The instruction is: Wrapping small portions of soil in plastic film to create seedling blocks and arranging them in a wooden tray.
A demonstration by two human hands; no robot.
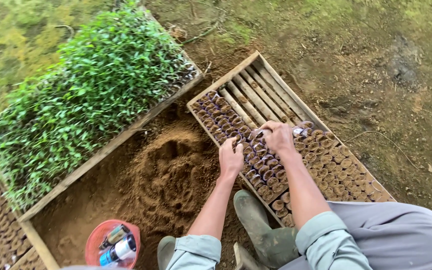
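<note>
Closest to the camera are the rolled-up pale green sleeves (326,235) and a muddy green rubber boot (258,225) on the brown dirt ground (376,75). Both bare arms reach forward to a long flat wooden tray (226,80) that lies slanted on the dirt. The tray is partly full of small round soil-filled pots in clear plastic (336,170), packed tight in rows. The far end of the tray is bare, and its wooden slats show. The left hand (230,159) rests at the near edge of the tray with its fingers curled down onto the pots there. I cannot tell if it grips one. The right hand (278,136) is just beside it, a bit further into the tray. Its fingers are closed around a small clear plastic pot (257,134) that it holds right above the rows. Next to the tray, on the left, is a loose heap of brown soil (171,170) with dents in it. Past the heap is a big wooden box full of leafy green seedlings (86,95). Near the bottom edge sits a round red plastic bowl (96,240) with a couple of small bottles (118,247) in it.
</note>
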